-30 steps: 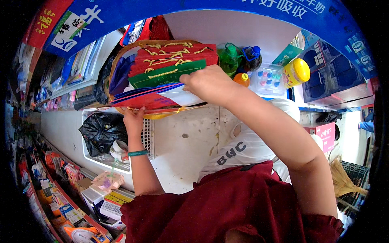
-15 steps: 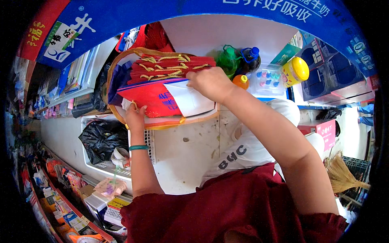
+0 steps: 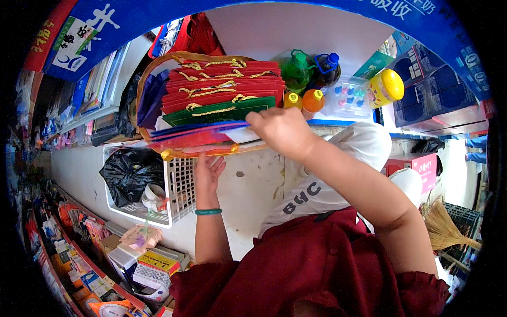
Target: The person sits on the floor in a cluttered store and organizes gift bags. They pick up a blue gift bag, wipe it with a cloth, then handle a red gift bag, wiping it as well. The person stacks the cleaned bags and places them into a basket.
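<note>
1. Your right hand (image 3: pixel 282 131) has its fingers bent together at the upper right corner of the blue-edged red bag (image 3: pixel 187 138); they appear to pinch its top edge. Keep that hold flat, since squeezing the panel would likely crease it.

2. Your left hand (image 3: pixel 209 173) is palm up, fingers spread, holding nothing. Its fingertips are just below the front rim of the large tan-rimmed bag (image 3: pixel 144 100); whether they touch it, I cannot tell. Setting them against that rim should steady the mouth.

3. The blue-edged red bag stands to the left of your right fingertips and above your left ones, inside the large bag's front wall. Its face is blurred, so handle it slowly and level.

4. Just beyond your right fingertips is the green bag (image 3: pixel 177 117), with red gift bags (image 3: pixel 179 99) ranked behind it. Their yellow rope handles (image 3: pixel 214 112) lie across the tops and could snag; keep your fingertips on the near side.

5. The orange bottle (image 3: pixel 313 101) stands near your right knuckles, on their right. Keep wrist swings small there.

6. The white basket (image 3: pixel 183 182) is just left of your left hand, so leave those fingers room.
</note>
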Available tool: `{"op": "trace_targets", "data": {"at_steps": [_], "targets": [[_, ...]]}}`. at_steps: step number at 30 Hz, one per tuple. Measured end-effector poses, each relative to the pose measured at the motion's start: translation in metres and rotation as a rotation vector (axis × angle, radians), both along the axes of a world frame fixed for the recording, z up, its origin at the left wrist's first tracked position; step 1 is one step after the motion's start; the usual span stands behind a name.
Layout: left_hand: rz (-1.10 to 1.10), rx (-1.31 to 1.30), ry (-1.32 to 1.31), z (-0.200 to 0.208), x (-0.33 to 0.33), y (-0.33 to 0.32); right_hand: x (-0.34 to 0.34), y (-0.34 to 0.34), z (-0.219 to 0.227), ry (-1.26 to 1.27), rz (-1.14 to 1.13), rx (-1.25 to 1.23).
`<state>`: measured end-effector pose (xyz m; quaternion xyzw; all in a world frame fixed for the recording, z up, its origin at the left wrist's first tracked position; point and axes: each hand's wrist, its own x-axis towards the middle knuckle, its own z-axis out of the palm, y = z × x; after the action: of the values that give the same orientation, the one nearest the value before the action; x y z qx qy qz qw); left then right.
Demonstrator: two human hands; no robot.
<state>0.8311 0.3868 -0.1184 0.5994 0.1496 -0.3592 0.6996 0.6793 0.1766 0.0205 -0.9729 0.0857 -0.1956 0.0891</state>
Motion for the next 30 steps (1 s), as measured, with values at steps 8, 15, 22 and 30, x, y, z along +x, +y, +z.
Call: {"op": "trace_targets", "data": {"at_steps": [8, 15, 22, 30], "targets": [[-0.121, -0.046, -0.386, 0.005, 0.010, -0.039, -0.004, 0.019, 0.014, 0.123, 0.022, 0.026], [-0.104, -0.023, -0.396, -0.002, 0.008, -0.033, 0.025, -0.009, -0.011, 0.179, -0.010, 0.028], [-0.107, 0.016, -0.243, 0.009, 0.005, -0.025, 0.018, -0.016, 0.002, 0.248, -0.048, 0.078], [0.058, 0.044, -0.321, 0.023, -0.009, -0.015, 0.006, -0.044, 0.021, 0.180, -0.277, 0.114]]}}
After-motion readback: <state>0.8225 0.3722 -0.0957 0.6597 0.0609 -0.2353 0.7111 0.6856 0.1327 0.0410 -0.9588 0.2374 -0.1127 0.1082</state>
